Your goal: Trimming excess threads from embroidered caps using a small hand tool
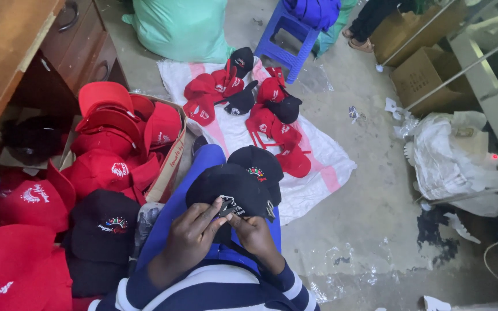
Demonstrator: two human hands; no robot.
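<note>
Black fabric fills the grip: a black cap rests on the person's lap, and both hands close on its front panel, the left hand and the right hand pinching it side by side. A second black cap lies just behind it on the knee. Red caps crowd a cardboard box to the left, and more caps lie on a white sack spread over the floor ahead.

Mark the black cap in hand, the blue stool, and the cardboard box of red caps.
black cap (231,187): head view, crown top.
blue stool (283,55): head view, front edge of seat.
cardboard box (168,173): head view, right side wall.
</note>
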